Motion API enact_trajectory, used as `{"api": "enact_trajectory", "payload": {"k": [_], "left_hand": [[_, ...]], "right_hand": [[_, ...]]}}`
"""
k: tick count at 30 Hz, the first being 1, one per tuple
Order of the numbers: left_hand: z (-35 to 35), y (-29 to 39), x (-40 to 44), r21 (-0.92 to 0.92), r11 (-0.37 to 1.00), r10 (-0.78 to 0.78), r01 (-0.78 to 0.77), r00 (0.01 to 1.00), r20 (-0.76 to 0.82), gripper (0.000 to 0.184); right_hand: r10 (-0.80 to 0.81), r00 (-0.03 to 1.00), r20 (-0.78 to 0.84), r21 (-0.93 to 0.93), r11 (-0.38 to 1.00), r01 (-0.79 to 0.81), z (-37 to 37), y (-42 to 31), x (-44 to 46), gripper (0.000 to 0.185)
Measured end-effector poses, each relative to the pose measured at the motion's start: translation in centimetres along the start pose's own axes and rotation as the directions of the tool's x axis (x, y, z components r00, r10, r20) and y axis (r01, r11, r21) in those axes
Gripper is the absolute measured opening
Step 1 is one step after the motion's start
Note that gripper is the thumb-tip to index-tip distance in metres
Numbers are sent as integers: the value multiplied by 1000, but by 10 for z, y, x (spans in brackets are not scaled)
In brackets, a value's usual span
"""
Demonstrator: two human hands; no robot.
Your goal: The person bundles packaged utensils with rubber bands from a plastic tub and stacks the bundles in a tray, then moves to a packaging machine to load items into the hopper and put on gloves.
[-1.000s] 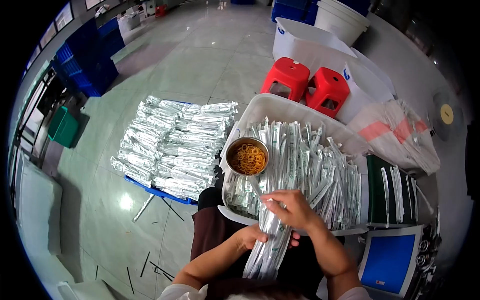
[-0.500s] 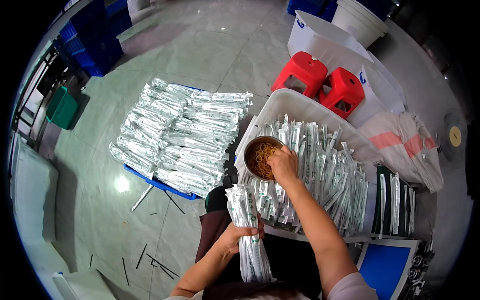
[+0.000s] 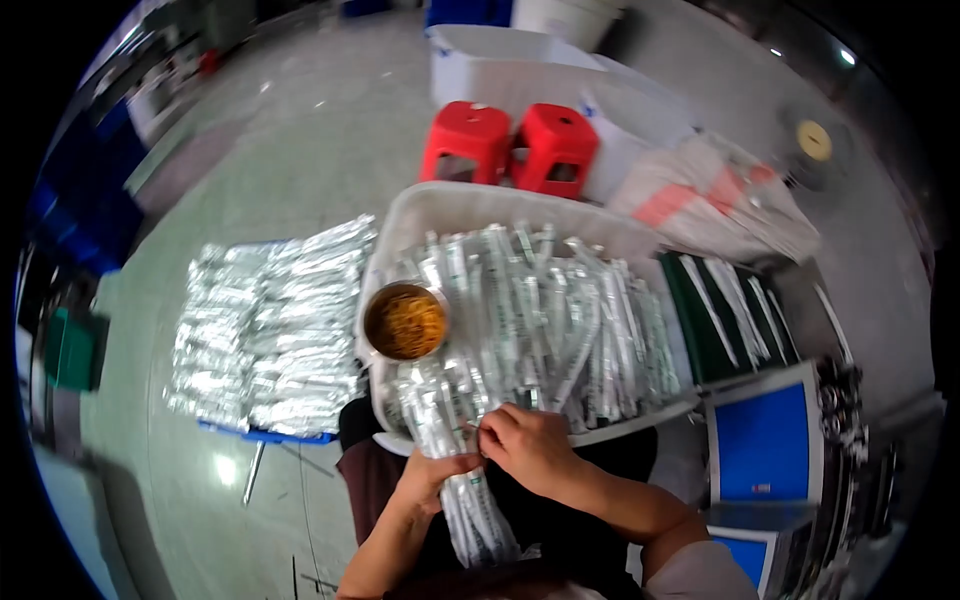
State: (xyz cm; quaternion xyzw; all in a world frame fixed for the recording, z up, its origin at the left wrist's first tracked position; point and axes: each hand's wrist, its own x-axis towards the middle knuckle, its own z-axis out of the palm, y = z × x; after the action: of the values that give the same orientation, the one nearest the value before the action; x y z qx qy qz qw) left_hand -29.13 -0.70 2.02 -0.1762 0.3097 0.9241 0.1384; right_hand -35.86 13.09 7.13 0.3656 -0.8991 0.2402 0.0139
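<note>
My left hand [image 3: 428, 480] is wrapped round a bundle of long, thin silvery-white packets [image 3: 475, 525] with green print, held slanting in front of my body. Close beside it, my right hand [image 3: 530, 450] is closed, its fingertips pinched together at the bundle's side. What they pinch is hidden and blurred. A round metal bowl [image 3: 375, 325] of yellowish-brown rubber bands [image 3: 411, 325] sits just beyond the bundle, at the left end of a white plastic bin [image 3: 407, 218]. Many loose packets [image 3: 590, 330] of the same kind fill the bin.
Left of the bin, bundled packets [image 3: 270, 320] are piled on a blue tray [image 3: 290, 437] on the floor. Two red stools [image 3: 557, 150] and a woven sack [image 3: 720, 195] stand behind. A dark green container [image 3: 690, 320] and a blue-panelled unit [image 3: 762, 445] are at right.
My right hand has left the bowl of rubber bands and come down to the bundle, fingers pinched. My left hand still grips the bundle. The camera view has turned to the right.
</note>
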Motion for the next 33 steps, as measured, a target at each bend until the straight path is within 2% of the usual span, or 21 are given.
{"api": "enact_trajectory", "payload": {"k": [2, 4, 5, 6, 7, 8, 10, 11, 12, 13, 14, 16, 17, 19, 21, 22, 23, 26, 27, 28, 33], "left_hand": [[3, -13, 3, -8, 998, 69, -68, 992, 108, 46], [12, -21, 6, -71, 997, -9, 37, 929, 369, 44], [22, -26, 7, -83, 990, -62, 112, 888, 456, 49], [42, -46, 28, -11, 969, -183, 246, 749, 637, 53], [52, -46, 25, -56, 940, -194, 336, 664, 722, 53], [60, -44, 24, -54, 928, -190, 369, 594, 782, 53], [72, -46, 33, 0, 923, -226, 384, 546, 807, 53], [75, -54, 29, 23, 933, -236, 360, 562, 793, 53], [82, -58, 36, 58, 934, -261, 352, 563, 784, 53], [85, -61, 41, 82, 935, -278, 344, 572, 772, 52], [88, -67, 42, 103, 933, -298, 345, 582, 757, 52], [93, -75, 45, 137, 928, -327, 345, 585, 742, 52], [94, -78, 45, 149, 928, -335, 343, 588, 736, 52], [99, -83, 46, 175, 926, -351, 335, 588, 729, 52], [101, -87, 44, 196, 924, -362, 330, 579, 731, 52], [101, -87, 43, 204, 924, -362, 322, 576, 733, 52], [100, -86, 42, 208, 927, -358, 311, 575, 736, 52], [91, -84, 38, 207, 934, -343, 292, 563, 752, 52], [86, -82, 35, 204, 937, -334, 283, 561, 757, 52], [80, -81, 31, 201, 941, -324, 273, 553, 767, 52], [71, -70, 10, 217, 936, -325, 277, 444, 835, 49]], "right_hand": [[76, 997, 34, -35, 997, -75, -7, 17, -5, 12], [142, 984, 112, 10, 990, -144, 8, 42, -1, 14], [279, 951, 132, -42, 960, -276, 6, 38, 10, 17], [302, 949, -87, 17, 953, -301, -5, 78, -8, 18], [171, 915, -365, 165, 979, -118, 10, 102, -10, 16], [162, 870, -466, 336, 942, 4, 7, 111, -8, 12], [327, 811, -485, 659, 746, 93, 4, 121, -32, 15], [370, 854, -367, 845, 516, 140, 24, 103, -58, 19], [455, 872, -182, 982, 126, 139, 25, 90, -81, 17], [307, 921, -241, 971, 88, 225, 10, 80, -101, 18], [282, 936, -211, 966, -87, 244, -9, 61, -115, 18], [261, 957, -126, 753, -603, 264, -18, 38, -118, 18], [387, 912, -136, 769, -539, 344, -30, 29, -113, 15], [462, 842, -280, 918, -128, 375, -50, 42, -98, 12], [227, 883, -411, 816, 524, 245, -43, 67, -83, 42], [142, 876, -460, 722, 633, 277, -41, 71, -77, 50], [134, 877, -461, 723, 630, 284, -45, 72, -72, 50], [-208, 951, -228, 677, 668, 308, -60, 76, -58, 67], [-212, 977, 29, 683, 718, 135, -90, 62, -57, 63], [-236, 928, 288, 652, 758, -10, -122, 46, -60, 59], [-402, 913, 65, 749, 625, 221, -115, 31, -62, 36]]}}
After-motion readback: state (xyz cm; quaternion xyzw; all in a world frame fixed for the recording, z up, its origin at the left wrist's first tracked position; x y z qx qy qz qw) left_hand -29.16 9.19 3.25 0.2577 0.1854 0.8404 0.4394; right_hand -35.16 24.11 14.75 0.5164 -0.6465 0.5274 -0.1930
